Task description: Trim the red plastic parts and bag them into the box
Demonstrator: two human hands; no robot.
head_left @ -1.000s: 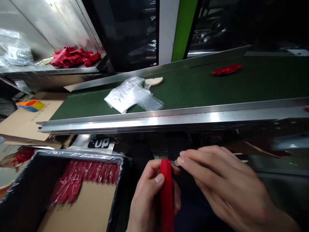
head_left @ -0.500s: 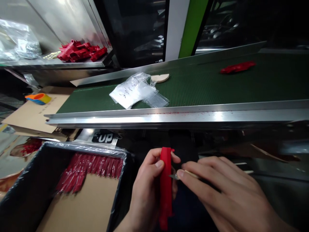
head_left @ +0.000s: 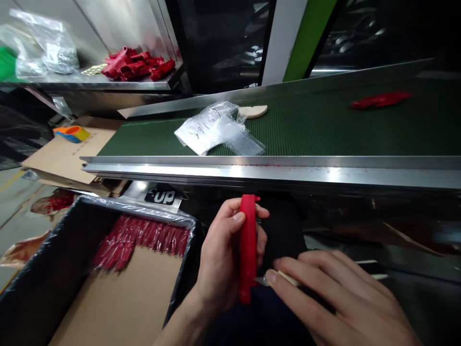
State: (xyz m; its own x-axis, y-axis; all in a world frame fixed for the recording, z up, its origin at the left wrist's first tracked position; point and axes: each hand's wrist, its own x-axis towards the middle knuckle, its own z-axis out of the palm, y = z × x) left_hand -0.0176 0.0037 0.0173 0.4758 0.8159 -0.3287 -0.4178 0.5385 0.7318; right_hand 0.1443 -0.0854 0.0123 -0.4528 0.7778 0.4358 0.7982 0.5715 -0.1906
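My left hand (head_left: pixel 220 254) is closed round a long red plastic part (head_left: pixel 248 240), thumb on its near face, fingers behind. The part stands almost upright in front of the conveyor. In my right hand (head_left: pixel 331 293) is a knife with a pale handle (head_left: pixel 288 278), pinched between thumb and fingers. Its short pointed blade (head_left: pixel 260 281) meets the right edge of the red part near the lower end; whether it cuts in I cannot tell. A small red nub sticks out at the part's top right.
A green conveyor belt (head_left: pixel 306 129) with a metal rail runs across, bearing plastic bags (head_left: pixel 216 129), a pale half-round piece (head_left: pixel 252 111) and a red part (head_left: pixel 381 99). At lower left, a lined box (head_left: pixel 75 226) holds bagged red parts (head_left: pixel 144 234). Red pieces (head_left: pixel 135 65) lie on a shelf.
The knife has moved down along the red part's right edge, from about its middle to near its lower end. The left hand still holds the part, now higher in view. The camera view has shifted slightly.
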